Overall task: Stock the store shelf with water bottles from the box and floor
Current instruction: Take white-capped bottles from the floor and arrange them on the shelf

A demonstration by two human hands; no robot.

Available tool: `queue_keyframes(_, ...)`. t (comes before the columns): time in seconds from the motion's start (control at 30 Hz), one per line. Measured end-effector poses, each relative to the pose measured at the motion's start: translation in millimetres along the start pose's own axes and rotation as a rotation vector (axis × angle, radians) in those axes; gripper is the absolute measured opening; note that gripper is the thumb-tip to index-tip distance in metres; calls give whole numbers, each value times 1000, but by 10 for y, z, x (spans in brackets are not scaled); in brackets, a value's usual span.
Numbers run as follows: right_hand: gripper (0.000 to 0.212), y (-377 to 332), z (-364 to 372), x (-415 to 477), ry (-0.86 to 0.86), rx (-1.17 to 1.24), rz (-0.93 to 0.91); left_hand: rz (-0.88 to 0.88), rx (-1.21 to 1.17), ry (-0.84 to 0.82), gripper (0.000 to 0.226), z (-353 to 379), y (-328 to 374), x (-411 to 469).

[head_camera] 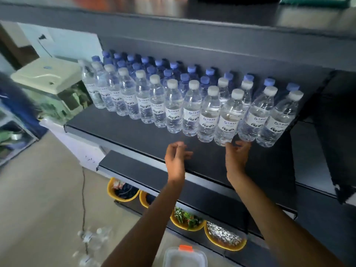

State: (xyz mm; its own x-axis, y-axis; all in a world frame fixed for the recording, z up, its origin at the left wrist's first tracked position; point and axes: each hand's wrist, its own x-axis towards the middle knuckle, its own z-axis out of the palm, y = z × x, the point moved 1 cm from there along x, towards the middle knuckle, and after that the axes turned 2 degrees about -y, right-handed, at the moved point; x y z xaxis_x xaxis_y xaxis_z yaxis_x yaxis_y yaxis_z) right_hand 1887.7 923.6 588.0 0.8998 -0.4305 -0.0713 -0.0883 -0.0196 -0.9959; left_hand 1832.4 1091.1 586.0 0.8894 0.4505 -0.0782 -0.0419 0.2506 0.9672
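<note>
Several clear water bottles with white or blue caps stand in rows on the dark shelf [123, 132]. The front-row bottle [229, 118] stands just beyond my right hand [237, 158], whose fingertips touch its base. My left hand [176, 160] hovers over the bare shelf front, fingers loosely curled and apart, holding nothing. More loose bottles [94, 237] lie blurred on the floor at lower left. No box is in view.
A lower shelf [134, 170] juts out beneath, with yellow bowls [224, 236] of goods under it. A clear lidded container [185, 257] sits below my arms. A fish tank [50, 89] stands left of the shelf. A cable [83, 199] runs along the floor.
</note>
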Motion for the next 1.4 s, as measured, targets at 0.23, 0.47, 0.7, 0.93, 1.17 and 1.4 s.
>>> queue_keyframes(0.23, 14, 252, 287, -1051, -324, -11, -304, -161, -108, 307, 9, -1051, -422, -771)
queue_keyframes(0.47, 19, 1019, 988, -2043, -881, -210, -388, -239, -59, 665, 17, -2362, -1030, -1272)
queue_keyframes(0.7, 27, 2665, 1608, -2729, -1240, -510, -369, -409, -21, 895, 32, -3613, -2049, -1609)
queue_keyframes(0.93, 35, 4594, 2199, -3305, -1499, -771, -402, -605, 79, 965, 22, -4642, -3631, -1740)
queue_keyframes(1.17, 42, 6675, 2682, -3624, -1726, -1010, -575, -856, 307, 990, 47, -5695, -5590, -1648)
queue_keyframes(1.4, 53, 8191, 3143, -3927, -1897, -1234, -702, -1167, 702, 977, 67, -6690, -6956, -1784)
